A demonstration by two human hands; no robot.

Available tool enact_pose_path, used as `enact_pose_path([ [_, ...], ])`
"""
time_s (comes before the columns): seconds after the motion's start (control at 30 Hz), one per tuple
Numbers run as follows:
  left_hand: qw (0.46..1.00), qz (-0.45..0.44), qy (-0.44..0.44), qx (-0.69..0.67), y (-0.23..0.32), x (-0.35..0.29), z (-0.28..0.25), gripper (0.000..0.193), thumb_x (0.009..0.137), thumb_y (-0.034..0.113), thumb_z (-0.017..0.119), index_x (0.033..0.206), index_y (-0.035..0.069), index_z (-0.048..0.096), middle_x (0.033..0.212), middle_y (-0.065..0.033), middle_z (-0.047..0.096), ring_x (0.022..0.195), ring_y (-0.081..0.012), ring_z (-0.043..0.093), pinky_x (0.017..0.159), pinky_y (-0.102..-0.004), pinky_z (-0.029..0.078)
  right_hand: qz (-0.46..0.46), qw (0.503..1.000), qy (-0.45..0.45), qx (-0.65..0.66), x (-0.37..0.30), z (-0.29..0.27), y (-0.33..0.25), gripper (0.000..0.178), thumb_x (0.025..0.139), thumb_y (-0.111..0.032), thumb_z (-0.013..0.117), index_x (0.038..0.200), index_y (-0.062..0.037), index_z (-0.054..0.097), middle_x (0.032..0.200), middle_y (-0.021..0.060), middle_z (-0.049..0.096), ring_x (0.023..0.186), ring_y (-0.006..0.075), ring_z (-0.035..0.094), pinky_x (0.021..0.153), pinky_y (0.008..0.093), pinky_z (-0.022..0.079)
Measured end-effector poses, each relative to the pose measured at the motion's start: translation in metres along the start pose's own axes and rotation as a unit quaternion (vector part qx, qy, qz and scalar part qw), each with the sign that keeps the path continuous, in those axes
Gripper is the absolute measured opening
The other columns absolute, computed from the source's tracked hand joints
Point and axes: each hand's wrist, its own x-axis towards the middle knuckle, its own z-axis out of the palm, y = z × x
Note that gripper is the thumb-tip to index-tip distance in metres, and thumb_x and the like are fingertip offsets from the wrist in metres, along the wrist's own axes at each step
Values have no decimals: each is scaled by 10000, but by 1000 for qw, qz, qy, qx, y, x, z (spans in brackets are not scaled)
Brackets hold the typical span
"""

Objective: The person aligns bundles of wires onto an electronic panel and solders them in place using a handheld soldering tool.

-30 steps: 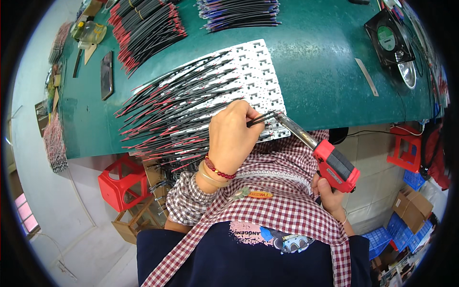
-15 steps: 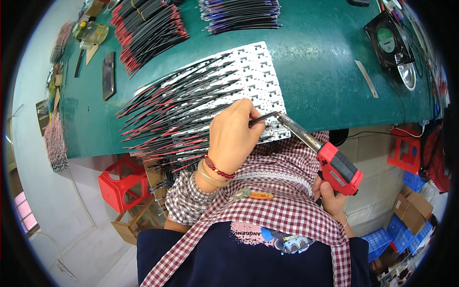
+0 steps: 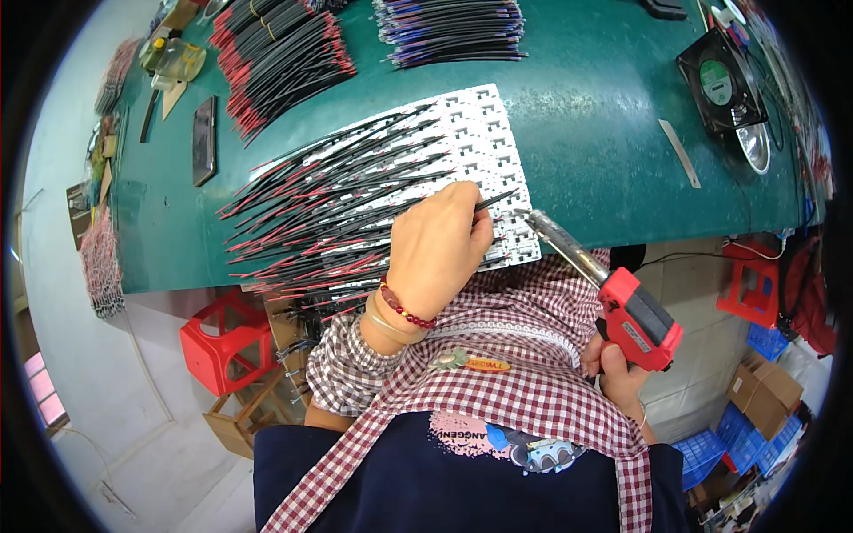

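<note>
Between the thumb and fingers of my left hand (image 3: 440, 235) is a thin black wire (image 3: 498, 199). Its free end points right, over a white board (image 3: 484, 133) of small repeated slotted parts. Many black wires with red ends (image 3: 311, 200) lie across the board and fan out to the left, partly under my hand. My right hand (image 3: 617, 366) is closed round the grip of a red and black soldering gun (image 3: 635, 320). The gun's metal tip sits at the board's right edge, just below the wire's end and apart from it.
Bundles of black wires with red ends (image 3: 289, 75) and with blue ends (image 3: 453, 31) lie at the back of the green table (image 3: 604, 133). A phone (image 3: 204, 142) is on the left. At right are a metal strip (image 3: 680, 153) and a black fan (image 3: 721, 80). Red stools (image 3: 227, 342) stand below.
The soldering gun has shifted slightly right, its tip drawing away from the wire. The wire's end in my left hand has moved up, away from the tip.
</note>
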Motion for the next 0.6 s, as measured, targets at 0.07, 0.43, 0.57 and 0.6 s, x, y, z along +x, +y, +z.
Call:
enact_pose_path([
  [0.07,1000,-4,-2,-7,-1,-1,2,124,780,107,627,781,31,529,749,-124,606,677,-327,604,581,-419,477,-16,999,29,23,1,0,-1,464,922,-322,590,1160,61,480,619,95,525,479,138,475,463,273,408],
  [0.43,993,21,64,-98,2,2,-16,114,835,17,614,943,3,579,854,-135,529,698,-302,573,616,-381,473,-13,1000,23,12,9,-9,-3,525,919,-333,586,1247,45,430,622,82,506,466,128,456,458,267,412],
  [0.57,988,-16,56,-140,0,6,-2,121,788,14,642,872,-4,556,809,-154,600,659,-321,608,585,-371,480,-15,999,13,28,8,-11,-1,522,918,-322,594,1251,44,430,648,87,520,476,127,463,462,267,413],
  [0.6,991,-28,44,-124,-5,6,2,129,772,25,653,836,-3,546,767,-159,614,651,-325,617,568,-379,477,-14,999,13,28,8,-11,-1,522,918,-322,594,1251,44,430,648,87,520,476,127,463,462,267,413],
])
